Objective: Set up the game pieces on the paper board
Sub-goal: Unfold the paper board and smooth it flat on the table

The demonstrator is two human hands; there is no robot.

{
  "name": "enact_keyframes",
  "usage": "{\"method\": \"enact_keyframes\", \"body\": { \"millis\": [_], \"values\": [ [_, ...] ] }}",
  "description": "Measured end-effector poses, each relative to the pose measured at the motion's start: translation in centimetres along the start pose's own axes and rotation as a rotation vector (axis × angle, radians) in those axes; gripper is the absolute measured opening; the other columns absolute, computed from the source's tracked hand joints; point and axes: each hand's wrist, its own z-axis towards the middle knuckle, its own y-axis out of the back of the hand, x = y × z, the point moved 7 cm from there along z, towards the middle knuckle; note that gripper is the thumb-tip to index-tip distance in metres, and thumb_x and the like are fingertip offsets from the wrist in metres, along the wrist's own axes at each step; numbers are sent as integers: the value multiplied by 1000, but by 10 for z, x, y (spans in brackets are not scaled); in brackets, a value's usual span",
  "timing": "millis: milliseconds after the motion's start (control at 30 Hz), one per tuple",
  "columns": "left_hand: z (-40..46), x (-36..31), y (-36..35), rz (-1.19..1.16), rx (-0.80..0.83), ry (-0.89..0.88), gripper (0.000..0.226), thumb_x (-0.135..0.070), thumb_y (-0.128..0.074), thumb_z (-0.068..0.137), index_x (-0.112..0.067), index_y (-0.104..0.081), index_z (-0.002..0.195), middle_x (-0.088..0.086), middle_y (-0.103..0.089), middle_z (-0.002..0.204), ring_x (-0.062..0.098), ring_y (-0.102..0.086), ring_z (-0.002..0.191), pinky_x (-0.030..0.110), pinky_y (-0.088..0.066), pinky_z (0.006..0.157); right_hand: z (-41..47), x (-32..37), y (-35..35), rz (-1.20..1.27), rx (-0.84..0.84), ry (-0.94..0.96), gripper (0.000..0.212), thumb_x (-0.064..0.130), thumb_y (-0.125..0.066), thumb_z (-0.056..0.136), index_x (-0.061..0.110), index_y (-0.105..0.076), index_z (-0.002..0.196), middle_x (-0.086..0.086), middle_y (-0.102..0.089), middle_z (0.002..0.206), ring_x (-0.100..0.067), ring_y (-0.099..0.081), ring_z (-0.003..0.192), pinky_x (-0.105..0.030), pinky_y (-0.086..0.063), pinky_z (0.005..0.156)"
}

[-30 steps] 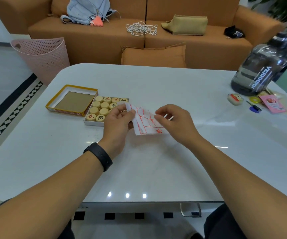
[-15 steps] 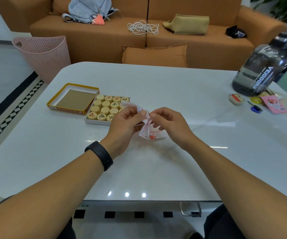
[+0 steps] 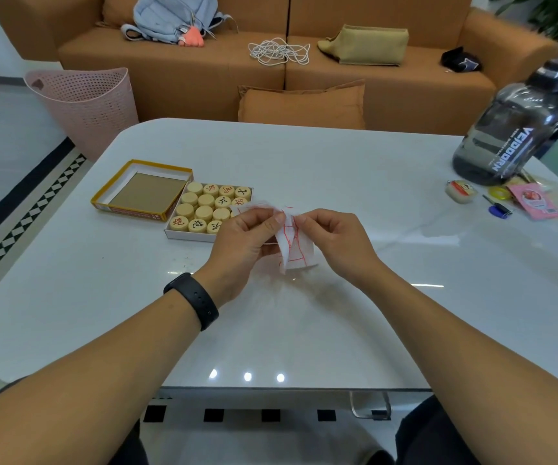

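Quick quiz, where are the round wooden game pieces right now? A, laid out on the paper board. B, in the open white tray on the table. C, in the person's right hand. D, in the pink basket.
B: the game pieces sit in rows in the white tray, while both hands pinch the folded paper board.

Pictured in a living room or lounge: orange sofa [image 3: 304, 62] strewn with a backpack [image 3: 173, 15] and cord [image 3: 279, 52], pink laundry basket [image 3: 83, 102] on tiled floor, glossy white table [image 3: 304, 323] in front.
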Motion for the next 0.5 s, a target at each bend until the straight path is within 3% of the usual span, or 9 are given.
{"method": "enact_keyframes", "body": {
  "millis": [100,233,300,400,500],
  "values": [
    [0,-2,1,6,-13,-14,27,-18,-64,98,4,-69,113,18,-75,110,27,-73,97,34,-59,78,4,-2,8,-2,-72,6,24,28,-60,102,17,-78,89,3,-76,86,-15,-68,84,-31,-53,78],
    [3,-1,12,21,-116,-13,25,-19,-63,99,1,-68,113,16,-75,111,35,-71,105,49,-59,92,8,-5,22,9,-174,-6,25,29,-59,102,17,-76,87,6,-75,83,-6,-65,78,-19,-50,69],
    [4,-1,19,44,-175,-12,19,-21,-62,100,-5,-69,108,12,-76,109,34,-71,105,53,-57,94,11,-7,32,-12,-225,-16,27,31,-58,103,17,-75,87,5,-75,84,-6,-65,78,-20,-52,69],
    [7,-6,26,98,-233,-51,14,-23,-62,100,-12,-71,101,9,-76,106,31,-72,101,50,-59,91,15,-10,49,-42,-303,-34,27,31,-57,103,18,-73,85,9,-72,80,-2,-63,72,-16,-50,65],
    [10,-10,36,138,-309,-77,13,-23,-63,98,-13,-71,101,6,-76,103,23,-74,93,38,-62,80,19,-20,67,-52,-361,-92,26,33,-58,101,20,-75,88,10,-74,85,-7,-67,80,-24,-55,73]
  ]
}}
